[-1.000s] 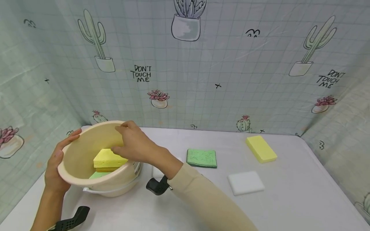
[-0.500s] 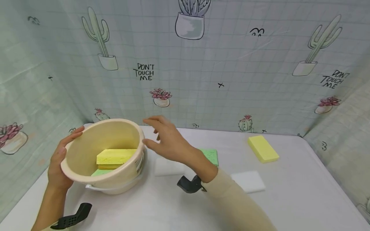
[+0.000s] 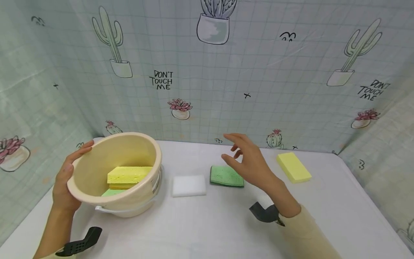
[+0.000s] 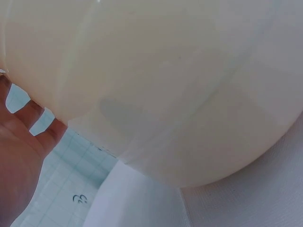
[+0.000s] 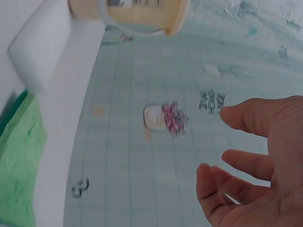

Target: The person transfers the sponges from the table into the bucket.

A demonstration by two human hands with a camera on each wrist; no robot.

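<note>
Moved rightward from bucket (image 3: 126, 153) with right hand (image 3: 252, 162), fingers wide, holding nothing, now near green sponge (image 3: 224, 176) toward far edge of table (image 3: 194, 226). Better to steady bucket, near far left corner, with left hand (image 3: 65, 180) holding its side.

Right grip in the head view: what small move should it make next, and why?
Perhaps lower the right grip toward the green scrub sponge. The grip holds nothing, and that sponge looks like the nearest one on the white table. The left grip holds the cream bucket, where a yellow sponge already lies, so this one could plausibly join it.
</note>
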